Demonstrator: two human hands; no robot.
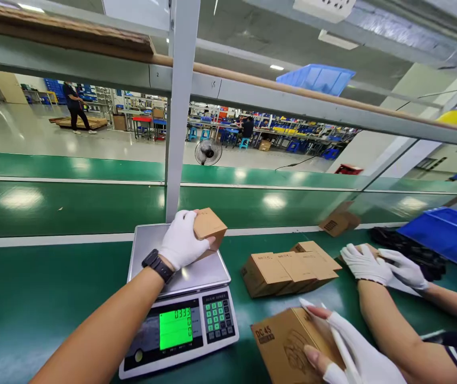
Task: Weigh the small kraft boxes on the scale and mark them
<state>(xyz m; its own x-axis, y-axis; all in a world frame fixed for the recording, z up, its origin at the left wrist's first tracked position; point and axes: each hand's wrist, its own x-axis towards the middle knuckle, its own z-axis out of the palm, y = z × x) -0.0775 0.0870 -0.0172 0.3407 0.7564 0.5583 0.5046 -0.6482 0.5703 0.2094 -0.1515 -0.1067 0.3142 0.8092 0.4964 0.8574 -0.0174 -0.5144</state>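
Observation:
My left hand [184,240], in a white glove with a black watch at the wrist, grips a small brown cardboard box [211,224] above the metal pan of a digital scale [142,250]. Whether the box touches the pan I cannot tell. The scale's green display reads 0.333 on its top line. My right hand [352,346], gloved in white with bare thumb and fingertip showing, is closed on a larger-looking cardboard box [278,344] printed "DC 45", close to me at the lower right. Several similar cardboard boxes [284,272] lie in a row just beyond it.
At right, a co-worker's gloved hands [368,265] handle another box. Beyond them are a black heap [412,248], a blue bin [448,234] and a box [338,223] by the bench's far edge. A grey frame post [180,106] rises behind the scale.

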